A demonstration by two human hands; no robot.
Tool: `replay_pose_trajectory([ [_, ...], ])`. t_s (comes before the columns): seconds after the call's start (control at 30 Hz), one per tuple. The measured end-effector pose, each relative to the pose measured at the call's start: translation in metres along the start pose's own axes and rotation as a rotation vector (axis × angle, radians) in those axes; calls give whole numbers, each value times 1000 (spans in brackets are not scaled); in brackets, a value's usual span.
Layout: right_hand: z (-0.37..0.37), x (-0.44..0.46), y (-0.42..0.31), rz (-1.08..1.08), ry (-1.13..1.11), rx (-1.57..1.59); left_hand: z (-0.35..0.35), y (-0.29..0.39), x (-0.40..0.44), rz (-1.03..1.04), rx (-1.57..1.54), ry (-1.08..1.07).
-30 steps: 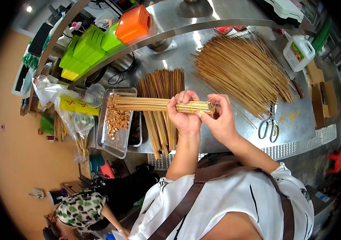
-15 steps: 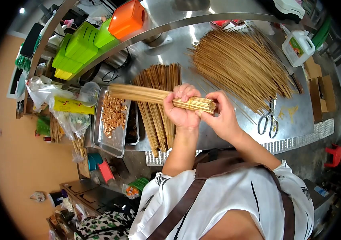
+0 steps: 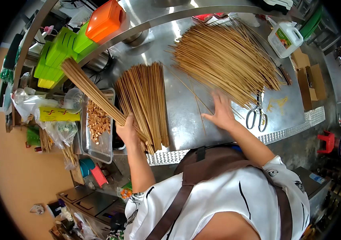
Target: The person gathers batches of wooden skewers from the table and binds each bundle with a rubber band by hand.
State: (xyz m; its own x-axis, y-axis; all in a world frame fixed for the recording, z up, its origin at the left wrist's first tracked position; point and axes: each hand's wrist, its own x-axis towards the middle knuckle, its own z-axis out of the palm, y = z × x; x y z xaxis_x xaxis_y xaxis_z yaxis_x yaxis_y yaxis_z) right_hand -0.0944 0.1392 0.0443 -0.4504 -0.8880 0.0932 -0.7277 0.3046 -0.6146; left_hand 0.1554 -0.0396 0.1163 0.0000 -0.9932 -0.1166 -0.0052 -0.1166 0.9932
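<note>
Head view, held bundle: my left grip (image 3: 127, 130) is wrapping round the lower part of a long bundle of sticks (image 3: 95, 94), which is slanting up and away over the metal tray (image 3: 100, 151).
Left grip: fingers and thumb are closing firmly about the sticks, with the palm pressing the side.
Right grip: it (image 3: 221, 110) is hovering low by the loose pile (image 3: 226, 60), thumb and fingers spreading wide, apparently holding nothing; the fingertips are blurring, so I cannot tell whether they are touching any stick.
Weight and stiffness: I am judging the bundle light but long, so its far end is probably levering against my wrist; the sticks are looking stiff lengthwise, each thin enough to snap.
Slip and hold: dry sticks are likely sliding along one another, so a whole-hand squeeze nearer the middle would be balancing better than a pinch at the end.
Desk: the bare metal (image 3: 182, 124) is shining, smooth and probably slick; a row of sticks (image 3: 144, 102) is lying left of centre, and scissors (image 3: 257, 116) are resting by the pile's near end.
Room: green containers (image 3: 60, 48) and an orange container (image 3: 105, 20) are standing on the shelf (image 3: 150, 26); a white jug (image 3: 285, 39) is sitting beyond the pile, and a red stool (image 3: 326, 142) is standing on the floor.
</note>
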Motion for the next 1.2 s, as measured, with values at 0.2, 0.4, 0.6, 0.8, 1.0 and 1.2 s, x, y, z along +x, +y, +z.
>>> replay_pose_trajectory([
  [0.2,9,27,52,166,208,-461,0,-47,-4,418,1208,250],
  [0.4,-1,48,58,262,-44,-416,110,-101,-73,-272,406,-579],
  [0.6,26,46,60,111,13,-235,210,-161,-63,-134,403,-409],
  [0.8,54,27,22,118,-204,-70,236,-110,-56,-210,920,-308],
  [1.0,8,35,47,-1,101,-73,242,-88,-42,-261,1080,-409],
  [1.2,20,48,71,116,217,-302,250,-127,-31,-210,1041,-352],
])
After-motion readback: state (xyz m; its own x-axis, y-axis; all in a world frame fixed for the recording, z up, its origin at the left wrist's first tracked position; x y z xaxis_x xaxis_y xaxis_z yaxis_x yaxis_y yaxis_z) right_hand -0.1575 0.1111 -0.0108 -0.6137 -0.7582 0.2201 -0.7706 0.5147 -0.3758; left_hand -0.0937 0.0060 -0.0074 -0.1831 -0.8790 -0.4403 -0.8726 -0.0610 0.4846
